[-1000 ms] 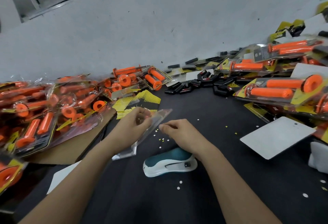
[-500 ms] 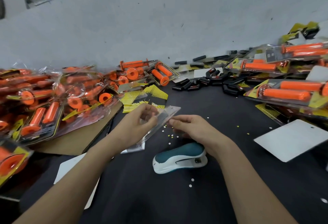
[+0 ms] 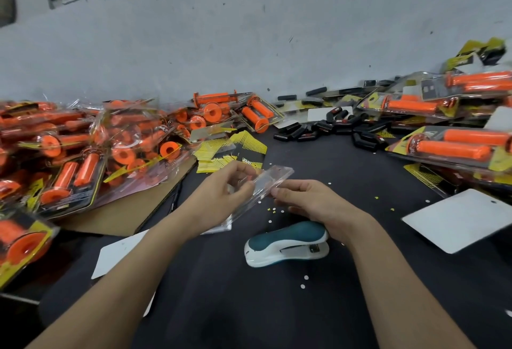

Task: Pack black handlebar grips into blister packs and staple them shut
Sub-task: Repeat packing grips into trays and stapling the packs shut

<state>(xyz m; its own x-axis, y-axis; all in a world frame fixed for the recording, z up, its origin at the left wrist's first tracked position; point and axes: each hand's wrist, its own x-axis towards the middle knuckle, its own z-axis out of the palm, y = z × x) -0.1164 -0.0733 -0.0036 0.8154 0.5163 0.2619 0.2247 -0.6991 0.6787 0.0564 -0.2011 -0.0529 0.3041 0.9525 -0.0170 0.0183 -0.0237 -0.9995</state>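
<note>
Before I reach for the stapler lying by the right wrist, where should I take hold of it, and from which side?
Grip the stapler across its teal humped top, coming from above, fingers down both long sides. It lies flat on its white base, hump up, metal mouth facing right. The right hand is nearest, but it pinches the blister pack now.

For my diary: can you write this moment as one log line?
step: handling clear blister pack | left hand: holds pack | right hand: pinches pack edge | stapler: lying near right wrist
</note>
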